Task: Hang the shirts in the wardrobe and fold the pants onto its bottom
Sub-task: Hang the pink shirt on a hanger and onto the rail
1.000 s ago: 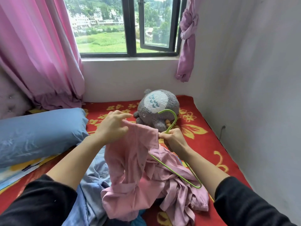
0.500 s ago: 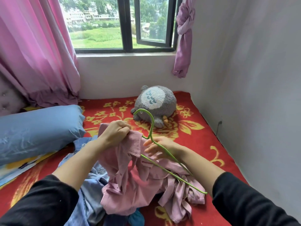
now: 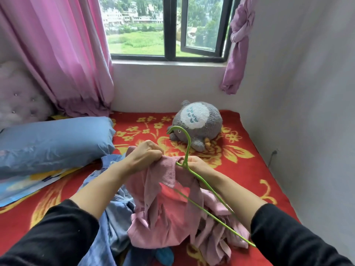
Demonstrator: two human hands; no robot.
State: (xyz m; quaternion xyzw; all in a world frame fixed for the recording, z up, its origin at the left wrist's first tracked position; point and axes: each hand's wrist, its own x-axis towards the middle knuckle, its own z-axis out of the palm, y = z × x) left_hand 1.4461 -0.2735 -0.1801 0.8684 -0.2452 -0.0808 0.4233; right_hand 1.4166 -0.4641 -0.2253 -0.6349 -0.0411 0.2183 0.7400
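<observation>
I see my left hand (image 3: 144,156) clenched on the collar of the pink shirt (image 3: 165,214), which is bunched over the bed (image 3: 249,169). My right hand (image 3: 197,166), fingers partly hidden by cloth, grips the green hanger (image 3: 188,144) at its neck. The jeans (image 3: 115,217) lie mostly buried beneath.

A pink shirt (image 3: 165,214) is lifted by its ribbed collar, its lower part crumpled on the bed (image 3: 249,169). A thin green hanger (image 3: 199,179) slants across it, hook up, one end tucked under the collar. Blue jeans (image 3: 113,217) lie rumpled, partly beneath the shirt's left side.
</observation>
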